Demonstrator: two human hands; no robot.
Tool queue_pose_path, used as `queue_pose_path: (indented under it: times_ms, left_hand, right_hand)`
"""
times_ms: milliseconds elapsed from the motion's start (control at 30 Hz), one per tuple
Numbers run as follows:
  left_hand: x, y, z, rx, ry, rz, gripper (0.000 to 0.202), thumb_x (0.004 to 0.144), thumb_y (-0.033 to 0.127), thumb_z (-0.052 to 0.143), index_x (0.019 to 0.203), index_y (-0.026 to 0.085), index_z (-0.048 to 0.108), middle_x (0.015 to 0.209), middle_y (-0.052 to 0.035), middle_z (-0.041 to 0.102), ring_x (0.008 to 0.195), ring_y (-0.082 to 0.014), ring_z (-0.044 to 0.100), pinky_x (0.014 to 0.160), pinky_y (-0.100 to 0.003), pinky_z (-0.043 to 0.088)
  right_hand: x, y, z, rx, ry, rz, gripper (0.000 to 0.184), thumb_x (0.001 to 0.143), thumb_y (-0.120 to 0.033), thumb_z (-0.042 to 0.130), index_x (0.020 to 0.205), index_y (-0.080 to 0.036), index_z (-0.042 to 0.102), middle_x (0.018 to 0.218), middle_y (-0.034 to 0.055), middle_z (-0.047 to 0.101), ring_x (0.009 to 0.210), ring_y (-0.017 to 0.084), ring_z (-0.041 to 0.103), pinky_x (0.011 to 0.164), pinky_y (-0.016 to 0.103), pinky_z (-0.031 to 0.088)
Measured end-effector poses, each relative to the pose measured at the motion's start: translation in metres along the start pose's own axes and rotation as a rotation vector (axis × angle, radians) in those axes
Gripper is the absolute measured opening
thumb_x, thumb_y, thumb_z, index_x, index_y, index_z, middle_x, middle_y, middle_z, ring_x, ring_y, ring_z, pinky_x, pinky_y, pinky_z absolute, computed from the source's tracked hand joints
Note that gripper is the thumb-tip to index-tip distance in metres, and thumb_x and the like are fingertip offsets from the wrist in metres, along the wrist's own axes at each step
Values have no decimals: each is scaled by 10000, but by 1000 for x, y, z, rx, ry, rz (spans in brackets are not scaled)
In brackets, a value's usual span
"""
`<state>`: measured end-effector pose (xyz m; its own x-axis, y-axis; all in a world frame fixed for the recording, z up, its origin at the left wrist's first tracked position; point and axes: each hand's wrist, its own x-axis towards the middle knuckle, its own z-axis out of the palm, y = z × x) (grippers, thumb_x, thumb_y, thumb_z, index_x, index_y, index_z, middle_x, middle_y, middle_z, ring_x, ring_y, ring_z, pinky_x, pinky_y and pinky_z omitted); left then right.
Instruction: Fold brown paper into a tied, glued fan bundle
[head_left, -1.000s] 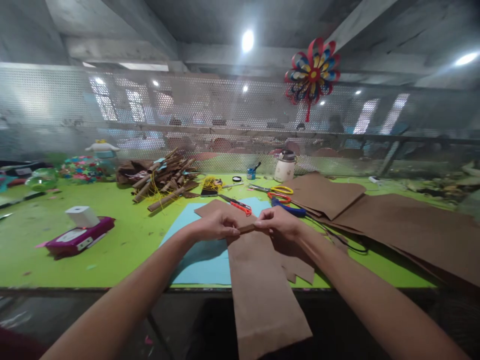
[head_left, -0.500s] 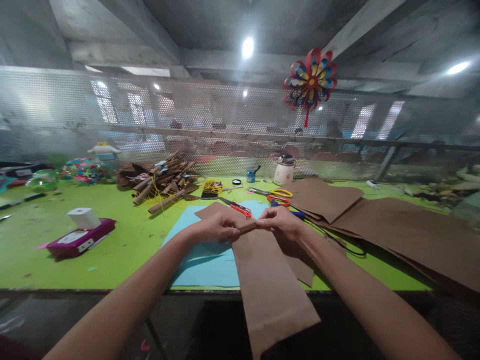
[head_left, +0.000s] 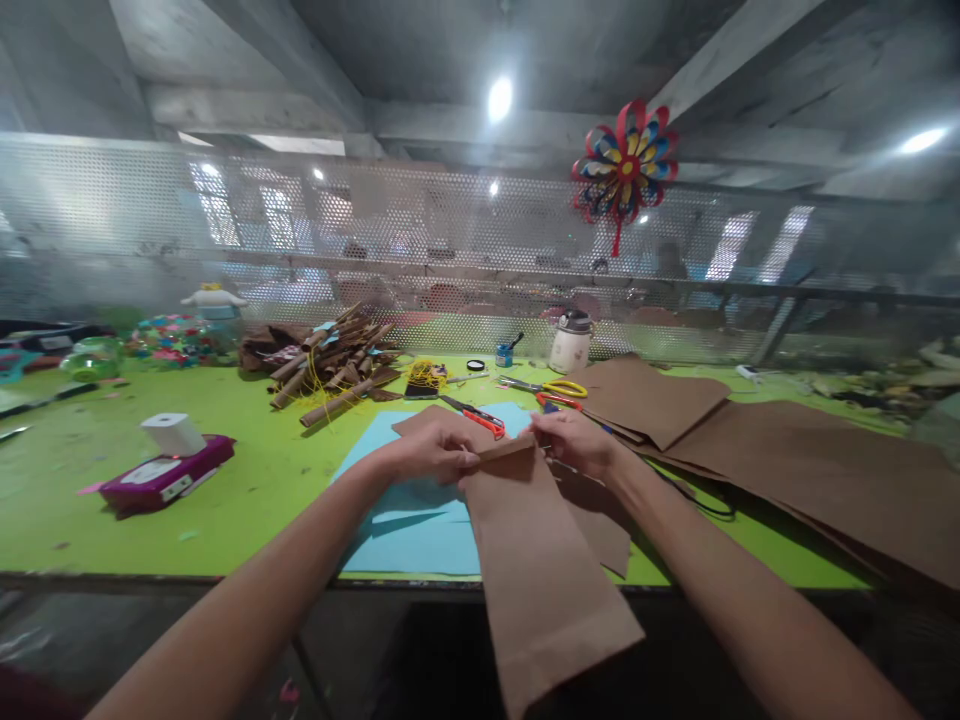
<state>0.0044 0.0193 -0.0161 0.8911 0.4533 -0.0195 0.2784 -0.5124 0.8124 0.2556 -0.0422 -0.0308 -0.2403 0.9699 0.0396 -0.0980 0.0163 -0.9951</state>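
A long strip of brown paper point(head_left: 551, 575) hangs from the table toward me, its far end turned over into a narrow fold. My left hand point(head_left: 435, 452) pinches the left end of that fold between thumb and fingers. At the right end, my right hand point(head_left: 576, 442) has its fingers closed on the fold's corner; the fingertips are partly hidden. Under the strip lie light blue paper point(head_left: 409, 535) and another brown piece point(head_left: 604, 535). Just beyond the fold is a red-orange cutter point(head_left: 484, 422). Scissors with yellow handles point(head_left: 564, 388) and orange-handled scissors point(head_left: 559, 402) lie past my right hand.
Large brown sheets point(head_left: 810, 460) cover the table's right side. Rolled brown paper tubes point(head_left: 337, 370) are heaped back left, with a purple tissue pack point(head_left: 169, 480) nearer. A white bottle point(head_left: 570, 345) and blue jar point(head_left: 504, 354) stand by the perforated screen point(head_left: 450, 230).
My right hand has shifted slightly right along the fold, showing more of its edge. My left hand keeps its pinch. The whole view has moved slightly.
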Motion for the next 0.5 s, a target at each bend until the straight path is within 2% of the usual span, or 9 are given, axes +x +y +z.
queue_pose_path:
  times_ms: [67,167,267,333,400,500]
  left_hand:
    - [-2,3,-1,3,21,35,351,789,469,572,751,125,635,652,-28,588,611,-114,504,570,-225,377]
    - [-4,7,-1,11,-20,34,370,784,485,571,740,126,645,576,2,526,551,-97,442,536,-218,345]
    - [-7,10,0,29,-77,17,384,799,484,553,768,116,658,515,25,447,498,-82,367,498,-217,304]
    - [-7,13,2,53,-82,7,372,798,467,561,787,113,675,526,19,456,511,-85,375,509,-219,311]
    - [-8,16,3,69,-77,-12,354,794,455,570,830,124,691,551,12,483,529,-90,392,518,-217,323]
    - [-7,18,3,86,-73,-5,332,801,444,567,909,158,697,610,8,534,561,-94,421,530,-208,339]
  right_hand:
    - [-1,-2,2,39,4,-26,342,711,-417,687,906,-136,680,645,-5,577,552,79,505,526,211,401]
    - [-9,-4,20,3,-104,-30,491,626,-279,770,1087,-177,633,811,13,636,679,104,573,645,233,447]
    - [-24,-3,47,77,-245,33,490,624,-262,766,1086,-176,628,980,75,648,813,181,614,751,316,462]
    - [-32,-1,61,142,-298,58,432,641,-273,749,1046,-179,633,1018,102,647,853,222,620,776,361,461]
    - [-37,1,67,139,-290,54,358,641,-282,746,969,-183,643,1006,109,652,858,238,619,758,366,464]
    - [-34,1,65,0,-188,-49,257,657,-314,727,870,-194,648,998,86,650,866,221,607,720,323,464]
